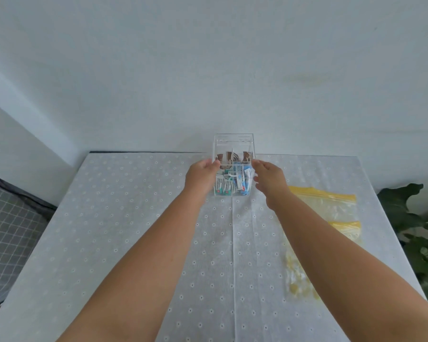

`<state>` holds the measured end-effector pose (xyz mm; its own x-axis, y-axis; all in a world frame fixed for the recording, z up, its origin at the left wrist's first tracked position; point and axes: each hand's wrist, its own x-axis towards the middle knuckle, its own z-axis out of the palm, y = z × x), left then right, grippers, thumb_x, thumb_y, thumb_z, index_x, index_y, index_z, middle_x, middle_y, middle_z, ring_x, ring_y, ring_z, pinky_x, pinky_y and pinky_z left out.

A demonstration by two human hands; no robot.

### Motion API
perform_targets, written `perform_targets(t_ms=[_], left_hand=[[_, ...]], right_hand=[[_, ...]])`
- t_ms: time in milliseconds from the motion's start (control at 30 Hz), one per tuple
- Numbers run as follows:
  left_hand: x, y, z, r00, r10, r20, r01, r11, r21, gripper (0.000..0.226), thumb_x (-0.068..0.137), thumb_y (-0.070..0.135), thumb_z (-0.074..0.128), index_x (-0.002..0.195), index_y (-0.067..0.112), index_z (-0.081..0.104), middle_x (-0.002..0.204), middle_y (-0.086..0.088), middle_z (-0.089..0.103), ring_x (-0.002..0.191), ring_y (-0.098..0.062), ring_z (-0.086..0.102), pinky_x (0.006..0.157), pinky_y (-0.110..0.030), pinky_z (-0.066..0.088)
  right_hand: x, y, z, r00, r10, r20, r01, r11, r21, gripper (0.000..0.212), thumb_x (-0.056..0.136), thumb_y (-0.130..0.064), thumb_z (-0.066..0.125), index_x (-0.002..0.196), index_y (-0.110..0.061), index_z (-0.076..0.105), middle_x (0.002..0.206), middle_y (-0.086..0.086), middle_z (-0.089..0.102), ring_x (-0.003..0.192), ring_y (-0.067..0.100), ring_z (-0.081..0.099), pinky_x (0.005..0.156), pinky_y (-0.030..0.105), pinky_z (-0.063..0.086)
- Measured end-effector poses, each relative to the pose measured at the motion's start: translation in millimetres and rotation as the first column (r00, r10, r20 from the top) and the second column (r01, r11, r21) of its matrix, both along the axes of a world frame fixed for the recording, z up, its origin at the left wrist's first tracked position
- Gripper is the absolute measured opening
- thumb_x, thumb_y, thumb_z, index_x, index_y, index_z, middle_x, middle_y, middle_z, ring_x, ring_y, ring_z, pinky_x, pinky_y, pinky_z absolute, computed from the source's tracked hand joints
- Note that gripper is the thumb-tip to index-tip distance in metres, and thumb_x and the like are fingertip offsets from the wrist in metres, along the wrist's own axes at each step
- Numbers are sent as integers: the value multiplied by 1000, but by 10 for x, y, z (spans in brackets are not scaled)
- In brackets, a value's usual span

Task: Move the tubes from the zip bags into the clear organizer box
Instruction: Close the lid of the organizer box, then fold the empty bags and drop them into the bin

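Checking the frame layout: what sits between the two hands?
In the head view, the clear organizer box with tubes inside sits between the left hand and right hand.

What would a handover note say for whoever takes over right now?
Left hand and right hand flank the clear organizer box at the table's far edge; whether they grip or only touch it is unclear.
Tubes stand in its compartments.
Zip bags lie flat to the right and look empty.
Done: the transfer, apparently.
Left: check the bags, let go of the box.
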<state>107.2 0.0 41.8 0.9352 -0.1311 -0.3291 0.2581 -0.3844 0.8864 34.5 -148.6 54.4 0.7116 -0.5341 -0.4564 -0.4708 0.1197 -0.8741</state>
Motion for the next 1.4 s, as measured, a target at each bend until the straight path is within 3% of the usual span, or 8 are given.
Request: perform_targets(t_ms=[133, 500, 800, 933, 1067, 1167, 1300, 1400], left_hand=[[-9, -54, -74, 999, 42, 12, -42, 999, 2, 48, 93, 43, 52, 131, 15, 57, 121, -4, 67, 91, -13, 65, 69, -23, 48], [432, -205, 72, 990, 39, -138, -47, 998, -53, 44, 92, 37, 59, 129, 14, 57, 116, -8, 66, 87, -16, 62, 91, -43, 55], [611, -246, 83, 991, -23, -130, 9, 994, -106, 36, 94, 28, 58, 124, 9, 59, 88, 2, 65, 79, -12, 62, 72, -29, 54], [582, -258, 94, 993, -21, -118, 12, 997, -77, 37, 94, 33, 57, 124, 11, 60, 94, -1, 67, 86, -16, 64, 82, -35, 55], [374, -336, 10, 994, 104, 30, -105, 992, 64, 61, 92, 43, 52, 142, 11, 37, 141, -10, 49, 124, -28, 51, 102, -40, 43], [-59, -425, -163, 979, 195, -67, -198, 979, -44, 56, 90, 33, 56, 138, 12, 34, 128, -10, 54, 110, -26, 54, 89, -35, 45], [-816, -604, -508, 965, -114, -237, 122, 992, 16, 46, 88, 28, 60, 130, 19, 43, 88, 10, 55, 86, -16, 56, 74, -27, 41], [-1280, -785, -728, 921, -291, -261, 313, 949, 46, 46, 85, 29, 63, 126, 21, 45, 88, 10, 57, 86, -15, 59, 74, -28, 47]], right_hand=[[24, 2, -46, 1000, 7, -12, -7, 1000, -13, 40, 96, -43, 51, 121, -16, 65, 80, -8, 65, 90, 18, 63, 87, 37, 52], [398, -111, -7, 997, 66, -28, -70, 976, -205, 44, 101, -42, 39, 118, -11, 65, 88, 6, 64, 92, 28, 61, 79, 36, 47], [628, -185, -62, 997, 60, -56, -74, 950, -304, 47, 102, -34, 37, 58, -19, 32, 55, -2, 31, 52, 14, 28, 51, 27, 24], [609, -195, -24, 995, 71, -64, -85, 965, -249, 44, 102, -35, 38, 62, -19, 44, 59, -1, 38, 55, 14, 35, 55, 28, 33], [409, -318, -25, 1000, 22, 2, -22, 999, -45, 47, 97, -47, 45, 126, -14, 60, 110, 3, 61, 101, 21, 55, 91, 39, 43], [-16, -591, -106, 999, -32, 35, 37, 987, -158, 43, 97, -42, 47, 129, -14, 58, 124, 2, 61, 113, 20, 54, 97, 36, 41], [-903, -1092, -364, 981, -166, -103, 117, 922, -368, 36, 95, -26, 51, 130, -22, 56, 122, 0, 60, 106, 19, 55, 89, 33, 43], [-1578, -1371, -597, 915, -328, -237, 163, 835, -526, 38, 94, -23, 52, 132, -23, 53, 132, 7, 57, 109, 28, 57, 89, 39, 48]])
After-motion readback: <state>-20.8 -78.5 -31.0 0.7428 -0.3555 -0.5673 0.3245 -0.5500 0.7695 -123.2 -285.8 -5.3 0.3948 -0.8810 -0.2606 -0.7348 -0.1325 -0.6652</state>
